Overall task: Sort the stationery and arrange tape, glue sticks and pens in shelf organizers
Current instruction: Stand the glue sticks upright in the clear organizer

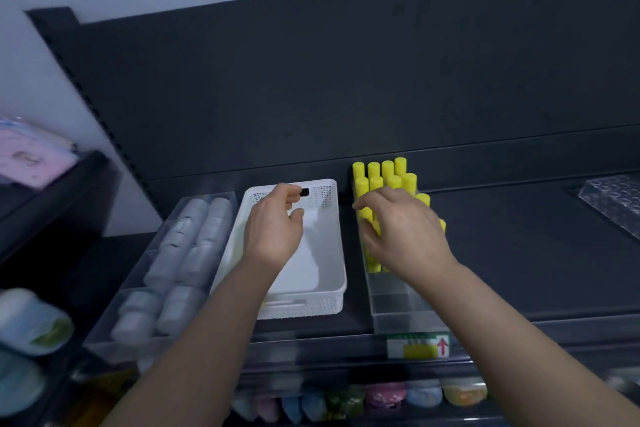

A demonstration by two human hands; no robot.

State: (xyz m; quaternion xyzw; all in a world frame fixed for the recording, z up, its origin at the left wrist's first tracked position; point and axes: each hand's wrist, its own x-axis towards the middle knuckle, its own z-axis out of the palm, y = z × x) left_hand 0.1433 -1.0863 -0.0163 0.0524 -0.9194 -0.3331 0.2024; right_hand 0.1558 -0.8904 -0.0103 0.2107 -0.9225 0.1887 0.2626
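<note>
A white perforated basket [322, 284] stands on the dark shelf with nothing visible inside it. My left hand [273, 225] hovers over its far end, fingers curled by the far wall, where a small dark patch [304, 192] shows. Whether the hand grips anything I cannot tell. To the right, a clear organizer [401, 308] holds several upright yellow glue sticks [381, 173] at its far end. My right hand [405, 229] lies over the nearer sticks, fingers wrapped down around them. The organizer's front section holds nothing.
Left of the basket, a clear divided organizer [104, 333] holds several grey-white tape rolls [194, 246]. A label with a red arrow [419, 345] sits on the shelf edge. Coloured items [384, 395] fill the lower shelf. A clear bumpy tray [613, 201] lies far right.
</note>
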